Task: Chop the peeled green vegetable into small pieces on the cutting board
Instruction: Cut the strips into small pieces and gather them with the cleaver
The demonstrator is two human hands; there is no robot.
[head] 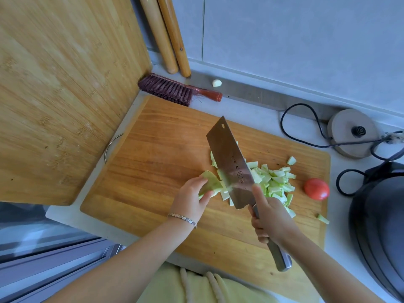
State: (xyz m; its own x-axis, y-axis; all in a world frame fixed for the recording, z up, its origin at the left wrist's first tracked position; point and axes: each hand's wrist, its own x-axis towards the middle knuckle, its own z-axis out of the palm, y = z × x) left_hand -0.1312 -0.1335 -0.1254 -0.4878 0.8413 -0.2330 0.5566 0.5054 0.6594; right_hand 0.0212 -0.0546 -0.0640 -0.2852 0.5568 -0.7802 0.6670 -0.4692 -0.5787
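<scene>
Right grip (269, 217) clenched round the handle of the cleaver (229, 165), one digit laid up the flat of the blade. Left grip (192, 195) pinching the uncut slab of peeled green vegetable (211, 183), held tilted just beside the blade's left face, over the middle of the cutting board (153, 160). For a clean stroke: lay the slab flat first, tuck the fingertips back behind the knuckles, rest the blade face against them, drop straight down, feed forward in even steps. Likely hazard: left fingertips close to the edge. Slab pale green and smooth, seemingly thin enough to flex. Chopped pieces (275, 180) heaped right of the blade, pale and roughly rectangular, with a few strays near the board's right edge, by the tomato (317, 189).
</scene>
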